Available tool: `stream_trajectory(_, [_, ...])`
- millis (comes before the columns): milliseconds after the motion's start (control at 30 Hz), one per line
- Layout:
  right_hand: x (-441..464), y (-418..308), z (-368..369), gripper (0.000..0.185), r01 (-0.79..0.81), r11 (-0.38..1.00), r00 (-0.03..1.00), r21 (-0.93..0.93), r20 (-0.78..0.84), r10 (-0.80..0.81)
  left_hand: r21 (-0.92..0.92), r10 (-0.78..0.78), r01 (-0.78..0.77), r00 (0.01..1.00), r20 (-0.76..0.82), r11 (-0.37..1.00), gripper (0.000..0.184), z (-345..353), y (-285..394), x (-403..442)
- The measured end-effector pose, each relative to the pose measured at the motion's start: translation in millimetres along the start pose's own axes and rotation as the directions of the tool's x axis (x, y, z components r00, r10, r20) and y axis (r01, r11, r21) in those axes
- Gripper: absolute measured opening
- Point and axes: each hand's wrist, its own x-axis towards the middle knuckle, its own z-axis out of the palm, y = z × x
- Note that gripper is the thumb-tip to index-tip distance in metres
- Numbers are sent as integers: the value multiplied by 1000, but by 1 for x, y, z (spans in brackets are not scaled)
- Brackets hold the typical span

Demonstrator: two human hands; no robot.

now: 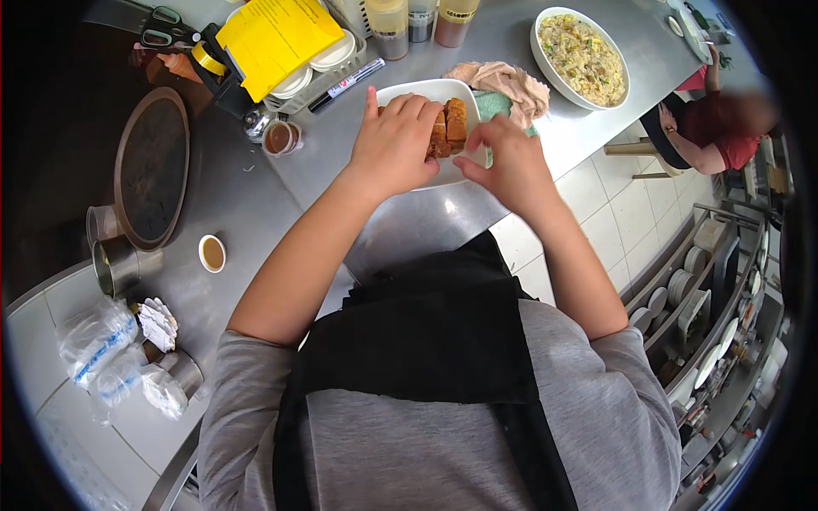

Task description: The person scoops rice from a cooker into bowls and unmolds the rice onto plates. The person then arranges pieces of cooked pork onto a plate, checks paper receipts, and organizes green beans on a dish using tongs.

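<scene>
Food (456, 123) — partly behind left hand (394, 136).

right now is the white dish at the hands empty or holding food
Holding food: brown pieces lie in the white dish. The left hand covers part, so how full it is, I cannot tell.

Food pieces (456, 123) in dish (449, 175); cloth (514, 83), rice bowl (552, 77) right.

white dish (446, 176): rounded corners, smooth glossy sides, sitting upright on the steel counter (311, 175), its rim partly covered
browned food pieces (456, 123): blocky, orange-brown to dark reddish-brown, rough-surfaced, lying close together inside the dish; others, if any, hidden from view
</scene>
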Motion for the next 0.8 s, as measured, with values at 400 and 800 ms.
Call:
stream_trajectory(400, [35, 23, 12, 70, 175, 985, 980, 6, 98, -175, 32, -65, 64, 997, 40, 997, 62, 1, 8, 5])
stream_trajectory(800, [23, 12, 12, 74, 272, 960, 962, -66, 13, -272, -37, -53, 56, 995, 87, 998, 68, -6, -1, 9])
